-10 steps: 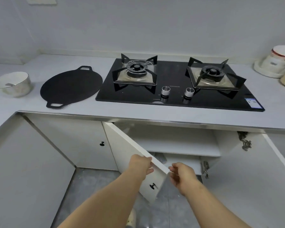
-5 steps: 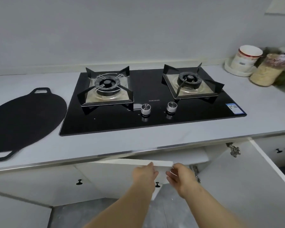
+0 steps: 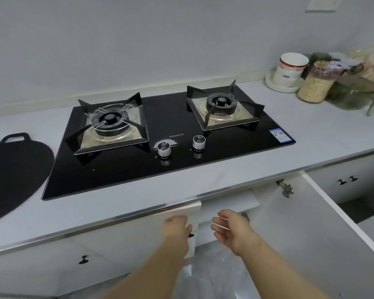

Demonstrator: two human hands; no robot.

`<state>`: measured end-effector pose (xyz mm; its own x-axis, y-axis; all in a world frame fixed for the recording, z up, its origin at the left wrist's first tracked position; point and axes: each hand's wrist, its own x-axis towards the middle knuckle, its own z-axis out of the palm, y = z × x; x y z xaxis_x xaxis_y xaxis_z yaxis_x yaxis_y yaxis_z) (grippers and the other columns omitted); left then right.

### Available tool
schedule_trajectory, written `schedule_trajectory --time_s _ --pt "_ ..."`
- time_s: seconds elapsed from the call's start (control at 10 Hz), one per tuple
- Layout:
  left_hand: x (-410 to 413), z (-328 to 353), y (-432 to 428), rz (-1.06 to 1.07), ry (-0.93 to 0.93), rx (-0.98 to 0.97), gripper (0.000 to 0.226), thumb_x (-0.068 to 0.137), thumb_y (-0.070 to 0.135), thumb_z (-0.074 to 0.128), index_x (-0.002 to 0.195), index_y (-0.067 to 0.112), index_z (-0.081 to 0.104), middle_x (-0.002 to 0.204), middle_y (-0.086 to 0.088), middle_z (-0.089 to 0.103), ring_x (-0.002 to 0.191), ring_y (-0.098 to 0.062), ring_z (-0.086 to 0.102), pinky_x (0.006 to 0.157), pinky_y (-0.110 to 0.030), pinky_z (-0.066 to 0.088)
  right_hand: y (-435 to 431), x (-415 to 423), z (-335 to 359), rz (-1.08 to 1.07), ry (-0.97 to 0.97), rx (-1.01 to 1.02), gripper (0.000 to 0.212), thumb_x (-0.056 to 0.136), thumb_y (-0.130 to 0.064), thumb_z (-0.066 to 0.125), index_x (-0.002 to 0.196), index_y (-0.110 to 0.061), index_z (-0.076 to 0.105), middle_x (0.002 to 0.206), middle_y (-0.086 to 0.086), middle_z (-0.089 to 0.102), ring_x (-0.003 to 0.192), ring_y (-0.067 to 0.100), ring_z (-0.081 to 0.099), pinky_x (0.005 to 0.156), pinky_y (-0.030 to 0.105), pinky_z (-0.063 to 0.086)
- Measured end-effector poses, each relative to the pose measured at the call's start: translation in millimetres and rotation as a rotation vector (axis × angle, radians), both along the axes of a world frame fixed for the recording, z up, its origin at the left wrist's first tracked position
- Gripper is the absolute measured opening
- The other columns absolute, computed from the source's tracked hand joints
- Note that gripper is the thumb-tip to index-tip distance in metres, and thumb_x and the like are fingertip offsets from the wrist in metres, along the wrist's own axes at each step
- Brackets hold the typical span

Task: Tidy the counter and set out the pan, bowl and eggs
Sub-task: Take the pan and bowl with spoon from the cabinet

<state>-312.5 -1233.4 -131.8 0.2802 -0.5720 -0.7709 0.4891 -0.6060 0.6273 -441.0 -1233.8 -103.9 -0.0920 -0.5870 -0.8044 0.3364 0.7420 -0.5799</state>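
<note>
While left grip (image 3: 175, 229) touches the door (image 3: 188, 209), pan (image 3: 15, 173) lies well leftward.

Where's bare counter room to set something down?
Free: the counter strip between the hob front and the steel edge; the wide patch right of the hob, before the grain jar. Crowded: back right corner around the white cup; flat black pan fills the left.

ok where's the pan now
The pan lies flat on the counter at the far left of the head view, just left of the hob, partly cut off.
</note>
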Motion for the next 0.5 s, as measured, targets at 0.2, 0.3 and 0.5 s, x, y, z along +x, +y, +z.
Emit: schedule_trajectory --time_s 0.2,0.3,0.5 --pt "-68 16 0 -0.191 -0.085 -0.058 0.032 0.093 -0.007 0.039 0.069 0.013 0.043 0.071 -0.003 0.043 0.061 -0.012 0.043 0.057 -0.022 0.035 5 -71 9 0.053 0.015 -0.040 0.011 0.095 -0.016 0.046 0.095 -0.010 0.054 0.083 0.006 0.060 0.069 0.020 0.057 0.061 0.028 0.044" --pt "-123 28 2 -0.296 -0.087 -0.078 0.036 0.093 -0.009 0.037 0.065 0.014 0.040 0.065 -0.003 0.036 0.057 -0.011 0.040 0.049 -0.019 0.031 9 -122 16 0.072 0.065 -0.062 0.011 0.095 -0.015 0.046 0.098 -0.009 0.054 0.079 0.005 0.059 0.066 0.018 0.056 0.059 0.027 0.043" --pt "-225 42 20 -0.361 -0.116 -0.070 0.027 0.093 0.001 0.045 0.072 0.017 0.051 0.068 -0.002 0.050 0.062 -0.009 0.053 0.056 -0.021 0.038 22 -232 26 0.049 0.246 -0.174 0.015 0.093 -0.005 0.041 0.097 0.002 0.054 0.069 0.007 0.051 0.056 0.019 0.046 0.055 0.023 0.034"
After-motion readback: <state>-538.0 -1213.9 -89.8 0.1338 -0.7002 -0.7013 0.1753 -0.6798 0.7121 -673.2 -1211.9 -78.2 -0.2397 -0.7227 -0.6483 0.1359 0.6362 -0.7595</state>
